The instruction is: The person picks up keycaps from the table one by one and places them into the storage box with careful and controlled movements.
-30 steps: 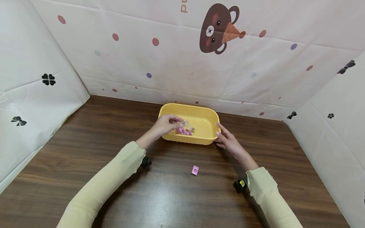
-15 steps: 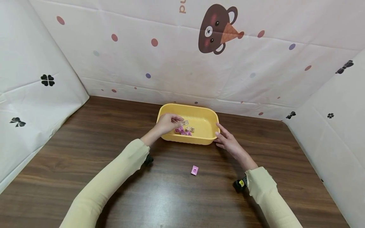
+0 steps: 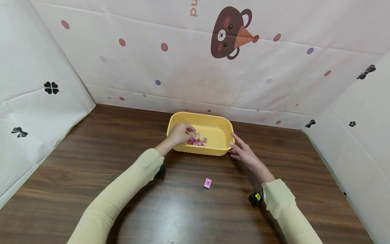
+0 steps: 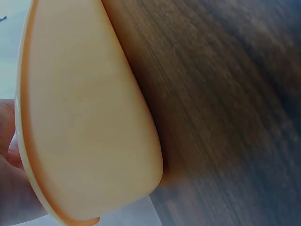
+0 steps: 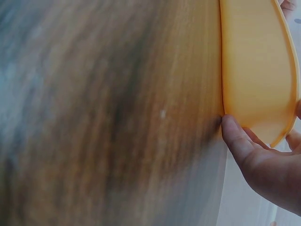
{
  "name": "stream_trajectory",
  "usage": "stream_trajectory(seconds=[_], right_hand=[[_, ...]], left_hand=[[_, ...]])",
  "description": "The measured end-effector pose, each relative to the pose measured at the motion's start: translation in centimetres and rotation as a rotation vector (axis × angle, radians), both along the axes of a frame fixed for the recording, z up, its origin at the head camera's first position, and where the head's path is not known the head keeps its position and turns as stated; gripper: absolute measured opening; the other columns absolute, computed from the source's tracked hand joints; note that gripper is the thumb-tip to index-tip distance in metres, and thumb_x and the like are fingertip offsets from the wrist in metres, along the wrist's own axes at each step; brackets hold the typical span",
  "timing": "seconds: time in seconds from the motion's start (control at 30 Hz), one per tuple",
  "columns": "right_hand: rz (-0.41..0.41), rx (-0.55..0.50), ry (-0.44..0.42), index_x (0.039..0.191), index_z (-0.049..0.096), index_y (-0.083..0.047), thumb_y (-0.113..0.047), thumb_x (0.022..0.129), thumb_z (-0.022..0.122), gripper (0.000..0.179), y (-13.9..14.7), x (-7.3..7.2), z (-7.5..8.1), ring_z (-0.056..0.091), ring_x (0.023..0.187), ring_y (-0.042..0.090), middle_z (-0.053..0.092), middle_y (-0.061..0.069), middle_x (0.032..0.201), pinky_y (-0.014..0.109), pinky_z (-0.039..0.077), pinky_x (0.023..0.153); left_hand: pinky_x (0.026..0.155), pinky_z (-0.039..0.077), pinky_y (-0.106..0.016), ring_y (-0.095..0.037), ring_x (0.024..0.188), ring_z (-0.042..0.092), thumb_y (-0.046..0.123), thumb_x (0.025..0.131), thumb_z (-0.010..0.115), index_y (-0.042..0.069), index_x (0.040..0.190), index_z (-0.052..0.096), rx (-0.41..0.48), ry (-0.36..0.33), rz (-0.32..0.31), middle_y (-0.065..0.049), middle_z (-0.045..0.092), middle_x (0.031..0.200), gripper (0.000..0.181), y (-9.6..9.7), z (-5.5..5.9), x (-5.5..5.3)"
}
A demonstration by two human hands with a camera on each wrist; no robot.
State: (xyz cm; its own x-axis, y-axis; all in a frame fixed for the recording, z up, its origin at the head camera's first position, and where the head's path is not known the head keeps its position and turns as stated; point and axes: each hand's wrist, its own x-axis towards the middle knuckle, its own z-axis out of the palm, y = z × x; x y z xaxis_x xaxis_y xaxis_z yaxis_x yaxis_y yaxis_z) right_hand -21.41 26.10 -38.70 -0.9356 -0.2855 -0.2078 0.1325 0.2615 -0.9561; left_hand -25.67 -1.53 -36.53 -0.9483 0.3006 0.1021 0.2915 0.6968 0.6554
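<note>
A yellow plastic basin (image 3: 213,151) stands on the table near the back wall. Inside its left half lie several small printed pieces like toy banknotes, some pink (image 3: 201,143) and some tan (image 3: 205,139). My left hand (image 3: 179,134) reaches over the basin's near left rim and pinches a tan note-like piece (image 3: 195,134) between thumb and fingers, low above the pile. At the right end, my right hand (image 3: 245,154) holds the basin; the right wrist view has its fingers (image 5: 237,139) spanning the end wall from bottom edge to rim.
One pink printed piece (image 3: 208,183) lies on the dark wooden table (image 3: 182,217) in front of the basin. White patterned cloth (image 3: 137,67) walls the back and both sides. Each wrist wears a black camera mount (image 3: 255,199).
My left hand has shifted slightly right and lowered with the tan piece toward the pile. The right hand keeps its hold on the basin's end.
</note>
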Motion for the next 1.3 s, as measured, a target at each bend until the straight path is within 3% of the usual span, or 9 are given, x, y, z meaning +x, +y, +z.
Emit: stream_trajectory(seconds=[0.13,0.33,0.67,0.9,0.97,1.03,1.17,1.23,1.3], right_hand=[[-0.001,0.001,0.0,0.147,0.01,-0.023,-0.033,0.097,0.04,0.059,0.0,0.0,0.0,0.047,0.112,0.027,0.028,0.026,0.14,0.049,0.033,0.099],[-0.006,-0.001,-0.01,0.147,0.011,-0.023,-0.032,0.097,0.041,0.059,0.0,0.0,-0.2,0.048,0.111,0.025,0.027,0.026,0.14,0.047,0.034,0.099],[0.0,0.006,-0.004,0.147,0.011,-0.023,-0.033,0.097,0.041,0.059,0.0,0.0,-0.3,0.047,0.113,0.028,0.028,0.025,0.14,0.048,0.035,0.099],[-0.006,0.008,-0.008,0.147,0.012,-0.025,-0.033,0.097,0.041,0.058,-0.1,0.0,-0.2,0.048,0.112,0.027,0.029,0.024,0.14,0.046,0.036,0.098],[-0.003,0.006,-0.005,0.147,0.012,-0.024,-0.034,0.097,0.041,0.059,0.0,0.0,-0.2,0.047,0.112,0.027,0.029,0.024,0.14,0.047,0.036,0.098],[-0.004,0.004,-0.003,0.147,0.012,-0.024,-0.034,0.097,0.041,0.059,0.0,0.0,-0.2,0.047,0.112,0.027,0.029,0.025,0.14,0.047,0.036,0.098],[-0.001,0.001,0.001,0.147,0.011,-0.023,-0.034,0.097,0.041,0.06,0.0,0.0,-0.2,0.047,0.112,0.027,0.029,0.025,0.139,0.048,0.035,0.098],[0.003,0.0,0.004,0.147,0.011,-0.024,-0.034,0.097,0.041,0.06,0.0,0.0,-0.1,0.048,0.112,0.026,0.029,0.025,0.139,0.048,0.035,0.098],[0.004,0.0,0.005,0.147,0.011,-0.024,-0.034,0.097,0.041,0.06,0.0,0.0,-0.1,0.048,0.112,0.026,0.029,0.025,0.139,0.047,0.035,0.098]], left_hand=[[0.064,0.047,-0.026,-0.016,0.075,0.059,0.007,0.08,0.064,0.006,0.102,0.069,-0.018,-0.002,-0.013,-0.007,0.068,0.098,0.022,0.1,-0.1,-0.1],[0.071,0.049,-0.029,-0.017,0.081,0.061,0.007,0.079,0.065,0.005,0.102,0.069,-0.055,0.0,-0.054,-0.007,0.068,0.097,0.023,0.4,-0.5,-0.4],[0.081,0.047,-0.034,-0.021,0.091,0.061,0.007,0.08,0.065,0.006,0.097,0.071,-0.115,-0.033,-0.063,-0.006,0.068,0.097,0.018,0.7,-0.6,-0.4],[0.082,0.047,-0.034,-0.02,0.094,0.061,0.01,0.082,0.064,0.006,0.106,0.067,-0.129,-0.037,-0.061,-0.006,0.067,0.102,0.024,0.8,-0.6,-0.5],[0.077,0.048,-0.031,-0.016,0.087,0.061,0.011,0.084,0.062,0.006,0.11,0.065,-0.136,-0.029,-0.073,-0.007,0.066,0.104,0.027,0.9,-0.5,-0.4],[0.065,0.046,-0.028,-0.013,0.07,0.057,0.011,0.086,0.059,0.007,0.114,0.063,-0.139,-0.02,-0.089,-0.008,0.065,0.107,0.029,0.9,-0.4,-0.4],[0.049,0.034,-0.023,-0.009,0.043,0.036,0.011,0.091,0.05,0.008,0.121,0.059,-0.147,-0.018,-0.122,-0.007,0.067,0.09,0.032,1.1,-0.3,-0.2],[0.046,0.031,-0.022,-0.008,0.04,0.03,0.011,0.092,0.048,0.008,0.123,0.058,-0.164,-0.006,-0.131,-0.004,0.062,0.07,0.033,1.2,-0.3,-0.1],[0.051,0.036,-0.024,-0.009,0.047,0.041,0.014,0.093,0.047,0.01,0.124,0.057,-0.2,0.025,-0.138,-0.004,0.064,0.077,0.033,1.3,-0.3,0.1]])
